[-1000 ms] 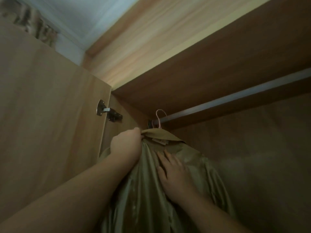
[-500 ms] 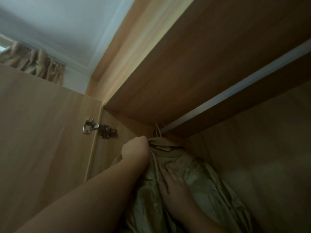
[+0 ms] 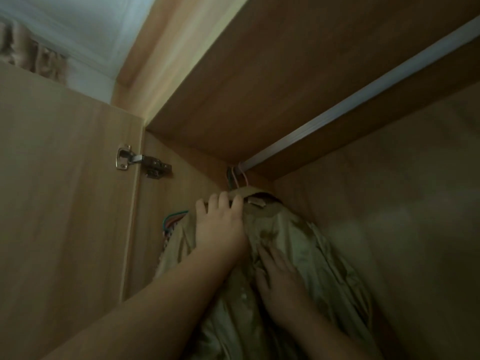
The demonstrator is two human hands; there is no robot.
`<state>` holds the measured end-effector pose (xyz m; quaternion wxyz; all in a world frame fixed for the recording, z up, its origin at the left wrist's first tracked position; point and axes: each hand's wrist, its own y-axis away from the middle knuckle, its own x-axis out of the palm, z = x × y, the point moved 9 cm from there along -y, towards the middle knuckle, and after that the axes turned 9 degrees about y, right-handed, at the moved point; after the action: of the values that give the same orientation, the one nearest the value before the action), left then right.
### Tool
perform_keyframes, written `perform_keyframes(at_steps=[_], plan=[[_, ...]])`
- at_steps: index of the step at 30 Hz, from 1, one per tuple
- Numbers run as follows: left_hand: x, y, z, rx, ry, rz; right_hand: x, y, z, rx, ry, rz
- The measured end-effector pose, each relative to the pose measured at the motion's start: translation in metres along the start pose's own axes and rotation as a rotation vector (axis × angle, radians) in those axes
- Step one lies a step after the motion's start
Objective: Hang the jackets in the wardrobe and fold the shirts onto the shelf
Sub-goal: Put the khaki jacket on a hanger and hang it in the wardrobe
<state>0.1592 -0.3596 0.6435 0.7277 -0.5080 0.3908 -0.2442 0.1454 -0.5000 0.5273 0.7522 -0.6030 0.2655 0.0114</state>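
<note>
olive jacket (image 3: 298, 255) hangs on pink hanger (image 3: 240, 175) at rail's (image 3: 363, 96) far-left end. left hand (image 3: 219, 224) grip wide, fingers spread over collar; right hand (image 3: 279, 279) flat on fabric. shirts not visible; folding presumably pending.

The small label (image 3: 255, 202) inside the jacket (image 3: 298, 255) collar is too blurred to read.
</note>
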Motion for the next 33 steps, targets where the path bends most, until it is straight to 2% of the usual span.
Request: perform_keyframes(at_steps=[7, 14, 20, 24, 27, 33], plan=[[0.006, 0.082, -0.024, 0.246, 0.231, 0.181, -0.054, 0.079, -0.020, 0.119, 0.323, 0.065], [-0.028, 0.213, -0.081, 0.418, 0.701, 0.236, -0.143, 0.228, -0.002, 0.335, 0.519, 0.102], [-0.064, 0.392, -0.135, 0.516, 1.172, 0.450, -0.221, 0.401, 0.073, 0.548, 0.737, 0.173], [-0.100, 0.494, -0.160, 0.506, 1.437, 0.592, -0.265, 0.517, 0.136, 0.714, 0.901, 0.335], [-0.136, 0.563, -0.178, 0.552, 1.546, 0.744, -0.301, 0.593, 0.184, 0.876, 0.986, 0.378], [-0.235, 0.670, -0.183, 0.764, 1.534, 0.805, -0.356, 0.722, 0.274, 1.117, 1.103, 0.402]])
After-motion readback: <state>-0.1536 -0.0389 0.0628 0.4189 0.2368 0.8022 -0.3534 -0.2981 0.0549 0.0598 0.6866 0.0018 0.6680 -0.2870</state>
